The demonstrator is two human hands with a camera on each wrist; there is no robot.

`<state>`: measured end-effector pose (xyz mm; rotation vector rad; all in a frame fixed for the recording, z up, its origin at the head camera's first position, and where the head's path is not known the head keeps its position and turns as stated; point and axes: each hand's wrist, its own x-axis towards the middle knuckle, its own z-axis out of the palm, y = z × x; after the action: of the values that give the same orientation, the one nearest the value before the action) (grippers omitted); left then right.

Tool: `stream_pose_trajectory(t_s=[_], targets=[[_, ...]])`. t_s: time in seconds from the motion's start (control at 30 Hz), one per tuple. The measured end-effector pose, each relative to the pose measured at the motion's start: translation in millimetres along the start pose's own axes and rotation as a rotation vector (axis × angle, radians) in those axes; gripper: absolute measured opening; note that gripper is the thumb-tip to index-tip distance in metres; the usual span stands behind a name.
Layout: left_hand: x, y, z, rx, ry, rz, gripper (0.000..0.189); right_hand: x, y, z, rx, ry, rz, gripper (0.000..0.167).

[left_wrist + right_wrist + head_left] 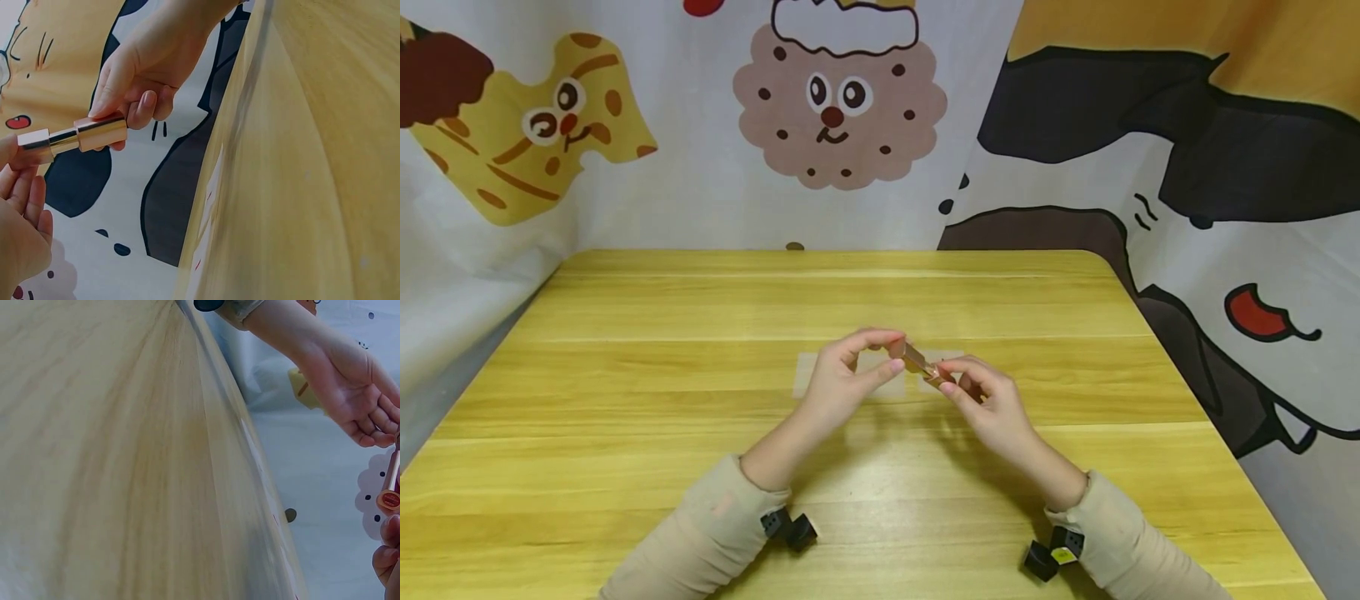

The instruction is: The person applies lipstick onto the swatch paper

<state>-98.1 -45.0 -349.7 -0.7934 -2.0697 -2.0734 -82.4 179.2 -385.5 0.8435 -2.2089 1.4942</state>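
Note:
A shiny rose-gold lipstick tube (913,358) is held above the table between both hands. The left hand (838,379) pinches its upper-left end between thumb and fingers. At the lower-right end, the right hand (996,404) grips with thumb and fingertips. In the left wrist view, two wider sections of the lipstick tube (64,140) stand apart, with a narrower gold middle showing between them. A reddish round label is visible on one end of the lipstick tube (389,500) in the right wrist view, where the image edge cuts off part of it.
Pale, partly see-through sheets (807,377) lie flat on the wooden table (625,417) beneath the hands. In the left wrist view they carry small red marks. A cartoon-printed curtain (692,167) hangs behind the table. Black devices (788,528) sit at both sleeve cuffs.

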Motion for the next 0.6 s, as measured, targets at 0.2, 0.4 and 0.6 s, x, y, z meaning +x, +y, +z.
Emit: stream_pose_trajectory(t_s=[0.2,0.4,0.6], targets=[[-0.2,-3.0,1.4,0.009,-0.005,0.001,0.028,3.6,-13,0,-0.004,-0.004,0.024,0.026],[-0.7,-3.2,2.9,0.012,-0.009,-0.009,0.027,9.9,-34,-1,-0.003,-0.012,0.017,0.023],[-2.1,-3.7,5.1,0.014,-0.005,-0.030,0.027,10.6,-37,-1,-0.025,-0.014,0.016,0.027]])
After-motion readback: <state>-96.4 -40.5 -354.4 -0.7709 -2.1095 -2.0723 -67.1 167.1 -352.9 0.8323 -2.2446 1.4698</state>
